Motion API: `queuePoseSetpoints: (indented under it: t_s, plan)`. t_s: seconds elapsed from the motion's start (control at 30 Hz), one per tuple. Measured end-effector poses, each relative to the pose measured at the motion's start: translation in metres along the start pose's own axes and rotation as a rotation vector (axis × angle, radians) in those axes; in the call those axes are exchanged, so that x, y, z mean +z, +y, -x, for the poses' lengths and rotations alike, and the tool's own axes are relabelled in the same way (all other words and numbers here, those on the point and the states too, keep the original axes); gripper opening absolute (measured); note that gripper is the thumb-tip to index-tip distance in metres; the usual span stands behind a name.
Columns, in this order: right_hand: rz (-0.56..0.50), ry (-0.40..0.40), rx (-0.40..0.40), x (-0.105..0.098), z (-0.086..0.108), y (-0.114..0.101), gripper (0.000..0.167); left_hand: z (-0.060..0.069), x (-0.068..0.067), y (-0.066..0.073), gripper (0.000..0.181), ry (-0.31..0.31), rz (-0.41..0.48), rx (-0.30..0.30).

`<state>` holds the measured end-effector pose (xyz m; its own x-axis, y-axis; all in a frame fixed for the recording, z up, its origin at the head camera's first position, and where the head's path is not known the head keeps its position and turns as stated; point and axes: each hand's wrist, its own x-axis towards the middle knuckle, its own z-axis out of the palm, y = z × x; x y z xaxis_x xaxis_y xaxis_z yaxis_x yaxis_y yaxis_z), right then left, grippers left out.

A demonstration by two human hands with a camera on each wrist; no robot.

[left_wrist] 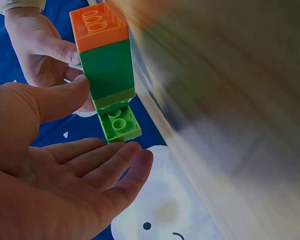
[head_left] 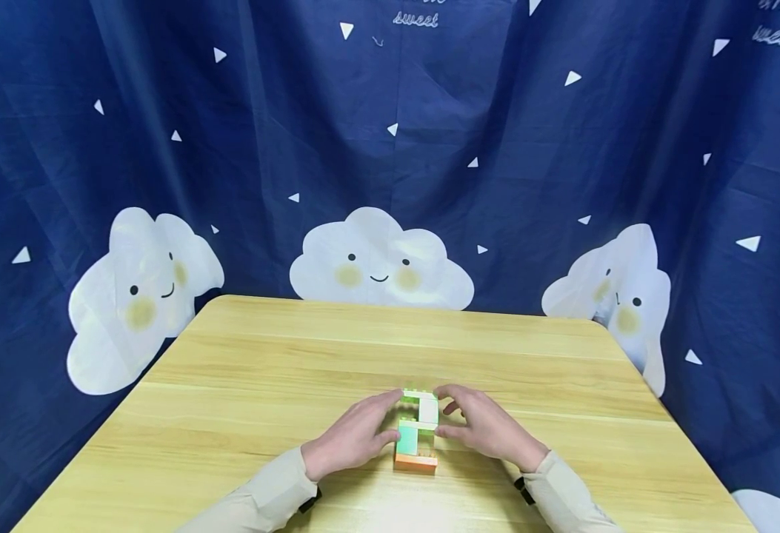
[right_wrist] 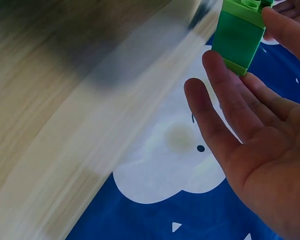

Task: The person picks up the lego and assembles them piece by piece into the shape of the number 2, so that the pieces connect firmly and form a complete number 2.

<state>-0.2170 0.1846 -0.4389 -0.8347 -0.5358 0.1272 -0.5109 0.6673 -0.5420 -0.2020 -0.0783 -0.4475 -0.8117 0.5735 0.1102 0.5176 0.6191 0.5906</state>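
Between the two hands is a row of joined toy building bricks, an orange brick (head_left: 415, 464) at the near end. Beyond it come a green brick (left_wrist: 107, 70), a light green brick (head_left: 418, 425), a second green brick (right_wrist: 237, 42) and a far light green brick (head_left: 419, 394). My left hand (head_left: 356, 433) touches the near green brick with its thumb, its fingers extended toward the far end. On the other side, my right hand (head_left: 492, 429) has its thumb at the middle light green brick and its fingers by the far one. Whether the bricks rest on the table cannot be told.
A wooden table (head_left: 283, 363) with rounded far corners lies under the hands. Behind it hangs a dark blue curtain (head_left: 336, 111) with white triangles and smiling clouds. A black band (head_left: 524, 490) shows at the right cuff.
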Motion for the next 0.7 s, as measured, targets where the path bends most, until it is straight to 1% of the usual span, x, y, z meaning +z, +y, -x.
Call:
queuePoseSetpoints:
  t_s: [0.17, 0.33, 0.7]
  plan:
    - [0.013, -0.013, -0.007, 0.0014, -0.0001, 0.0009, 0.055, 0.0002, 0.0002, -0.0002, 0.061, -0.022, -0.019, 0.003]
    - [0.01, -0.036, -0.011, 0.0022, -0.0004, 0.0004, 0.057, 0.0011, 0.0007, 0.0002, 0.061, -0.03, -0.044, 0.004]
    - [0.015, -0.063, -0.011, 0.003, 0.0001, -0.0003, 0.055, 0.0023, 0.0014, 0.0006, 0.06, -0.05, -0.081, 0.002]
